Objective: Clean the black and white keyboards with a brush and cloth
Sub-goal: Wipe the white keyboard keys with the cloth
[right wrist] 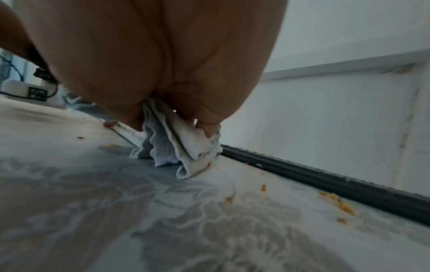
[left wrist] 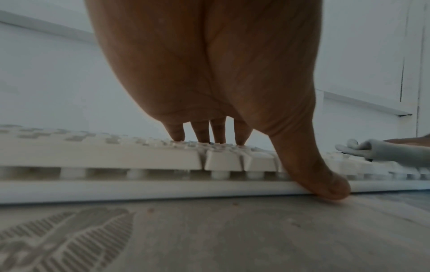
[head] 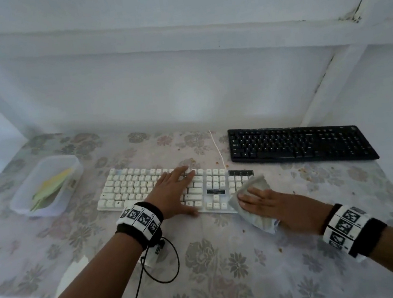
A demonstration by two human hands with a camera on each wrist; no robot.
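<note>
The white keyboard [head: 133, 188] lies across the middle of the flowered table. My left hand [head: 183, 190] rests flat on its middle keys. The straight fingers [left wrist: 202, 132] press on the key tops and the thumb [left wrist: 323, 182] sits against the front edge. At the keyboard's right end, my right hand [head: 269, 204] lies flat on a crumpled pale cloth [head: 256, 183], which is bunched under the palm [right wrist: 184, 147]. The cloth [left wrist: 377, 152] overlaps the number pad corner. The black keyboard [head: 296, 144] sits farther back on the right, untouched. No brush is plainly visible.
A clear plastic tub [head: 46, 187] with yellow and green items stands at the left. Orange crumbs [right wrist: 344, 206] lie scattered in front of the black keyboard [right wrist: 325, 180]. The white keyboard's cable [head: 217, 148] runs towards the wall. A black wrist cable [head: 165, 264] loops near the table's front edge.
</note>
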